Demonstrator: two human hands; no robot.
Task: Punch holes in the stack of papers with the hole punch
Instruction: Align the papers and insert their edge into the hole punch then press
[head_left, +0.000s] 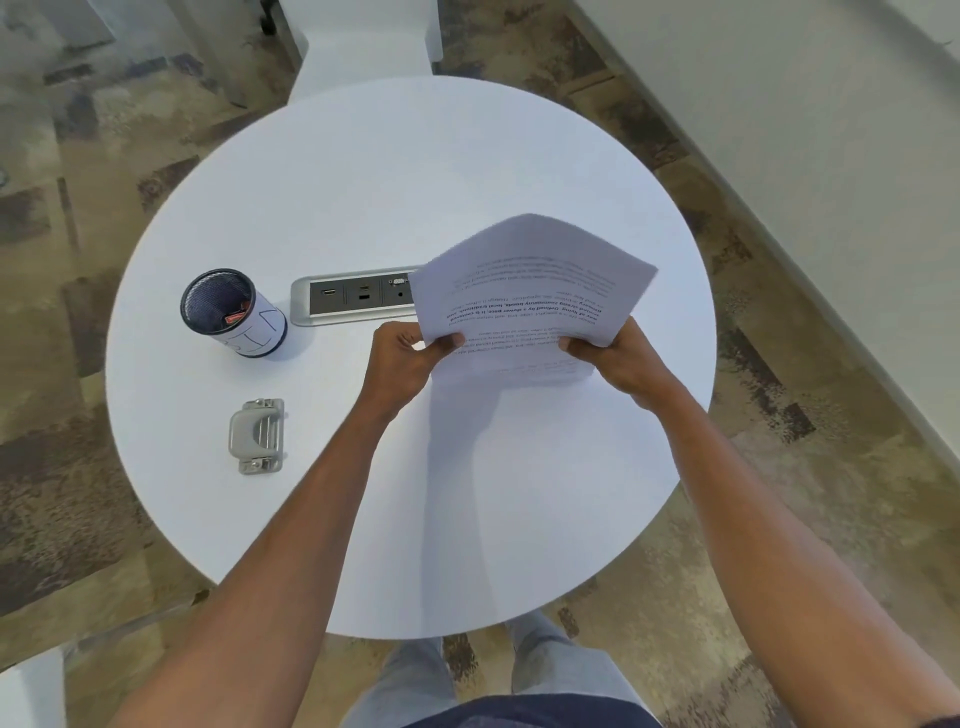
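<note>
We see the stack of papers (524, 296) up off the round white table (363, 182), white sheets with printed text that reads upside down to us, one line in bold. The sheets fan and curl away from us, the far edge arching upward, the near edge gripped at both corners, left and right. A lower sheet shows just beneath the near edge. Over on the left side of the table we find the hole punch (257, 435), small and grey metal with a rounded grey handle, lying flat, well apart from the papers and untouched.
</note>
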